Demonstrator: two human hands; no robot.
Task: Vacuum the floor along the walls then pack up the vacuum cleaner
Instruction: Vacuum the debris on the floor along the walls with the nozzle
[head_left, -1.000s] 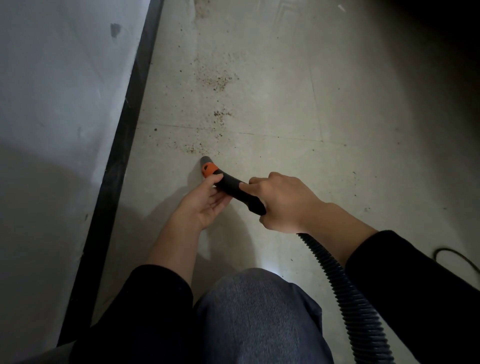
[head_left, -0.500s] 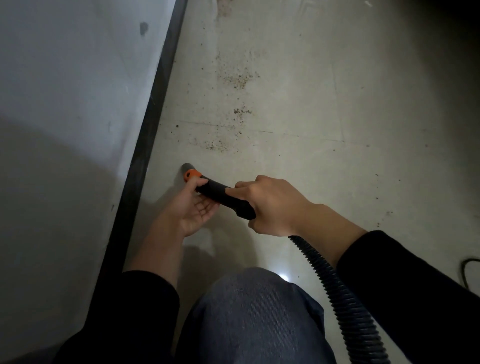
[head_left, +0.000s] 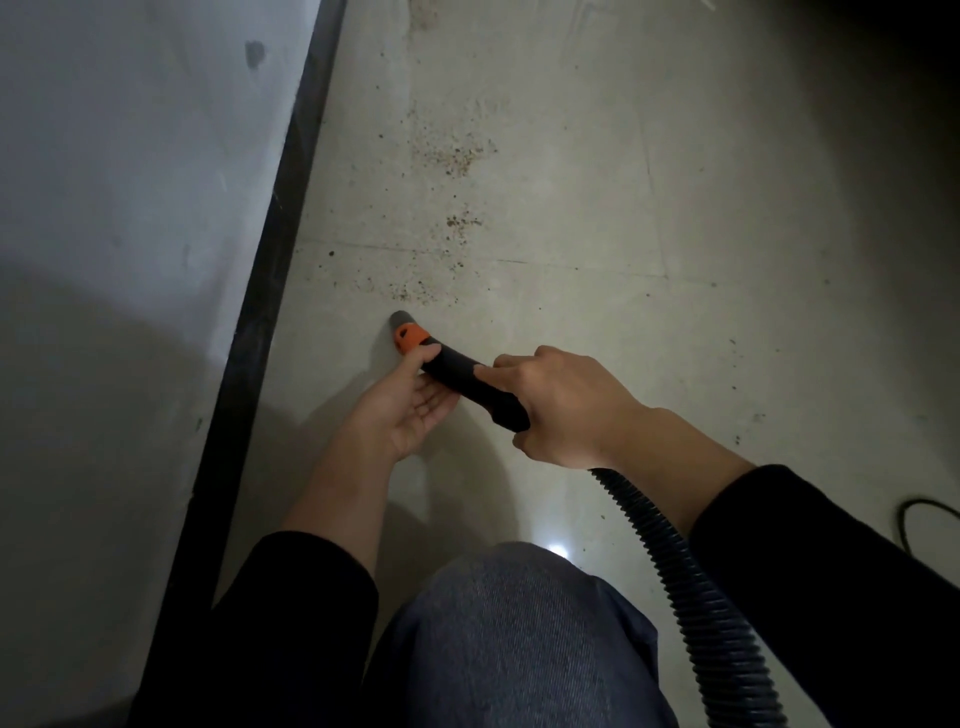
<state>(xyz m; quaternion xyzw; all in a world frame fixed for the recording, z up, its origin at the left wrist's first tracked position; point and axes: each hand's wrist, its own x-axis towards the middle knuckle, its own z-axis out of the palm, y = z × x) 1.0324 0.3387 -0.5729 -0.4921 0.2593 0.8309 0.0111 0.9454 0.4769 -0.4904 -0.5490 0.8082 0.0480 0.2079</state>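
A black vacuum nozzle (head_left: 462, 376) with an orange collar and grey tip touches the pale tiled floor (head_left: 675, 218) close to the black skirting (head_left: 270, 249). My right hand (head_left: 561, 410) grips the nozzle's rear end, where the ribbed black hose (head_left: 691, 587) runs back to the lower right. My left hand (head_left: 410, 405) holds the nozzle from below near the orange collar, thumb on top. Brown crumbs (head_left: 452, 156) lie scattered on the floor just beyond the tip. The vacuum's body is out of view.
A white wall (head_left: 130, 208) rises on the left above the skirting. My knee in grey trousers (head_left: 509, 639) fills the bottom centre. A loop of black cable (head_left: 919, 512) lies at the right edge. The far right of the floor is dark.
The nozzle tip has come nearer to the crumbs by the tile joint. Both hands keep the same hold.
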